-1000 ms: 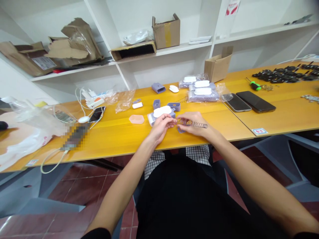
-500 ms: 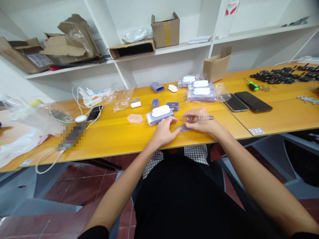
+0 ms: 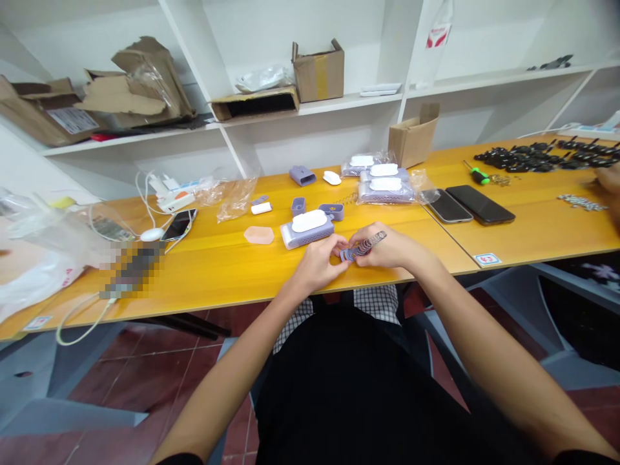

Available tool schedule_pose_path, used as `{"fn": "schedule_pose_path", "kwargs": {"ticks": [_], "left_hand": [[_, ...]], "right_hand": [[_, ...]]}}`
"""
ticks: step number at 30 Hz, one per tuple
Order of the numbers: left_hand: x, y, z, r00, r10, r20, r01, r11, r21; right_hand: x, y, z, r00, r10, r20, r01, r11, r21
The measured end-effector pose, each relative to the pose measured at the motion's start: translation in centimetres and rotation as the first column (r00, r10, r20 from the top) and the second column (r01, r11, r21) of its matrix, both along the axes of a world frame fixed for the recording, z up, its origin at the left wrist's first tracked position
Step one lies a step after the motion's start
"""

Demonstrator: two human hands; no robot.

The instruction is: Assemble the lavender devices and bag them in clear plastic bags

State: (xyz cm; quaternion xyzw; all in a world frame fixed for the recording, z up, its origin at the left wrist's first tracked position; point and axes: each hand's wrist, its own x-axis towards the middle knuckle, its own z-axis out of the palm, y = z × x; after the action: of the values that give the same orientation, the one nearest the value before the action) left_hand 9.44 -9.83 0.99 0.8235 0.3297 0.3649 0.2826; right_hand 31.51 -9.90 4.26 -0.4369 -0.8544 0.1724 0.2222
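My right hand (image 3: 385,247) is closed around a metal coil spring (image 3: 376,238), whose free end sticks up to the right. Against the spring's lower end sits a small purple perforated piece (image 3: 345,254). My left hand (image 3: 317,263) pinches that piece at its left side; the fingers partly hide where piece and spring meet. Just beyond my left hand lies a purple device with a white cap (image 3: 309,223). Behind it stand two small purple housings, one on the left (image 3: 299,206) and one on the right (image 3: 334,211). A second, paler spring (image 3: 345,199) rests near them.
Bagged purple devices (image 3: 386,187) lie at the back, left of two dark phones (image 3: 479,203). A pinkish flat sheet (image 3: 259,235) is to the left. Rightward are a green screwdriver (image 3: 479,175), black parts (image 3: 518,155) and another person's hand (image 3: 609,179).
The purple perforated piece has come up off the table into my left fingers. My right hand has tilted the spring from level to slanting and brought it to the piece.
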Motion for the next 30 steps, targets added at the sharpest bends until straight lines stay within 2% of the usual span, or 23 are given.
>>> {"fn": "schedule_pose_path", "kwargs": {"ticks": [11,17,21,26,30], "left_hand": [[0.0,-0.3,0.0,0.999,0.019,0.041,-0.019,1.000,0.000],[0.0,-0.2,-0.1,1.000,0.024,0.002,-0.024,0.997,0.080],[0.0,-0.1,-0.3,1.000,0.030,0.003,-0.030,0.996,0.084],[-0.1,-0.2,-0.3,1.000,0.018,-0.002,-0.017,0.996,0.086],[-0.2,-0.3,-0.2,1.000,0.011,-0.007,-0.010,0.993,0.122]], "right_hand": [[-0.7,-0.4,0.2,0.992,-0.059,0.111,0.056,0.998,0.030],[-0.6,-0.5,0.6,0.975,-0.076,0.209,0.062,0.996,0.070],[-0.2,-0.6,0.8,0.982,-0.061,0.178,0.058,0.998,0.027],[0.2,-0.5,0.6,0.995,0.017,0.101,-0.017,1.000,0.006],[0.4,-0.4,0.6,0.998,0.020,0.059,-0.018,0.999,-0.040]]}}
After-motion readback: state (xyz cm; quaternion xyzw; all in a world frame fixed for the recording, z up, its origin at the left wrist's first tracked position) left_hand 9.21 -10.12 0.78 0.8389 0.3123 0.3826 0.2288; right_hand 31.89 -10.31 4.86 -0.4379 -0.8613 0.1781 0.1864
